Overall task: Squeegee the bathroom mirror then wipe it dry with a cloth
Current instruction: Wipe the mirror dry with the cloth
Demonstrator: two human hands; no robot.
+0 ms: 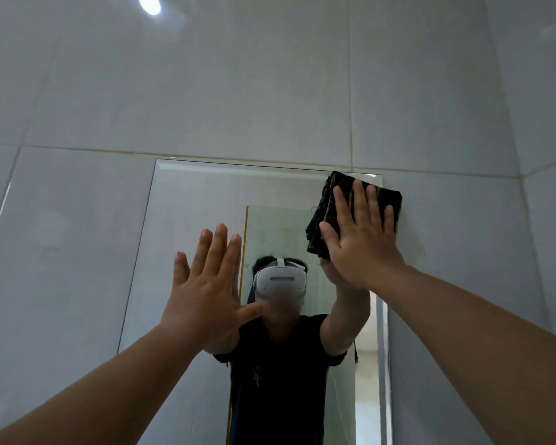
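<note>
The mirror [199, 220] fills the lower middle of the frame, set into the grey tiled wall [270, 91], its top edge running just under a grout line. The person seems to be in the drying stage: no squeegee is in view, and a dark folded cloth [331, 200] sits at the mirror's upper right corner, partly overlapping onto the tile beside it.

The main risk, as a judgement, is the left hand [206, 284]. It is raised in front of the glass at centre left with the fingers spread wide and empty; whether the palm actually touches the glass cannot be told from this angle. If it does press there, it would leave prints or smears on glass meant to end up clean and dry, and that patch would need a second pass. A second risk is the cloth itself: it is bunched in thick folds and held only by flat pressure, so a fast stroke down could let it slip out from under the palm, or leave streaks where the folds ride unevenly. Wiping half on the tile could also drag grout dirt back onto the glass.

The right hand [360, 239] is flattened out, fingers extended and slightly apart, pressing the cloth against the corner rather than gripping it.
</note>
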